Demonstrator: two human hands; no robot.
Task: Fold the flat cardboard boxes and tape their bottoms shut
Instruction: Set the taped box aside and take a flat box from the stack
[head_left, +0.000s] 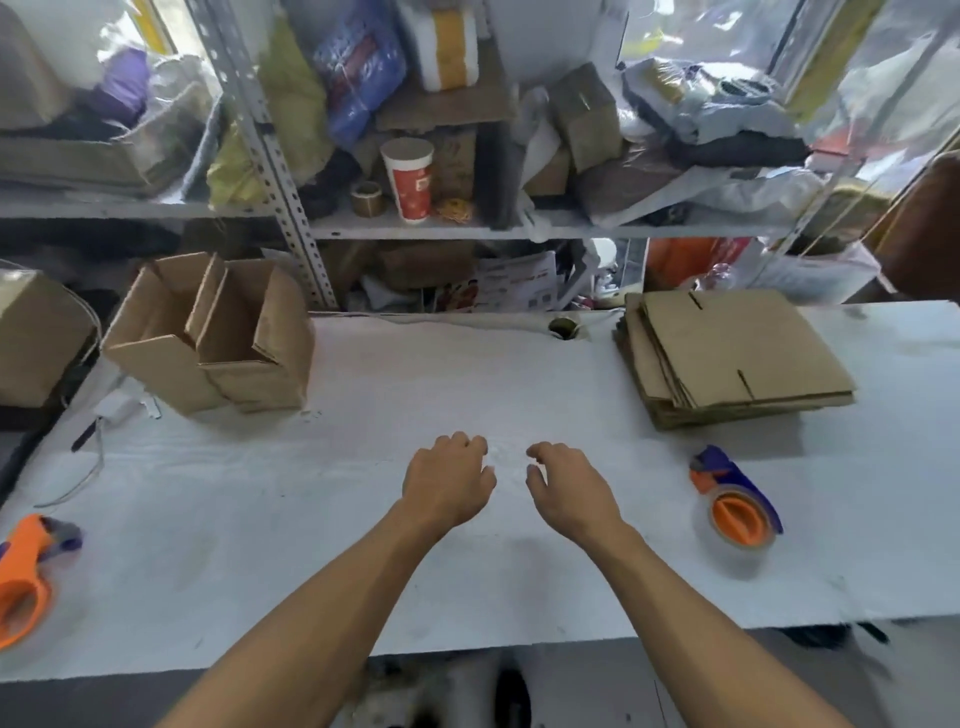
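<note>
two brown cardboard boxes folded up far left; stack of flat brown cardboard blanks left to do. my left hand & right hand loosely curled, holding nothing. orange-purple tape dispenser untouched.

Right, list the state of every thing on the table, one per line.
Left hand: loosely curled, holding nothing.
Right hand: loosely curled, holding nothing.
Flat box stack: unfolded, lying flat.
Folded boxes: upright, tops open.
Right tape dispenser: lying untouched.
Left tape dispenser: lying untouched.

No text legible — all too blurred.
</note>
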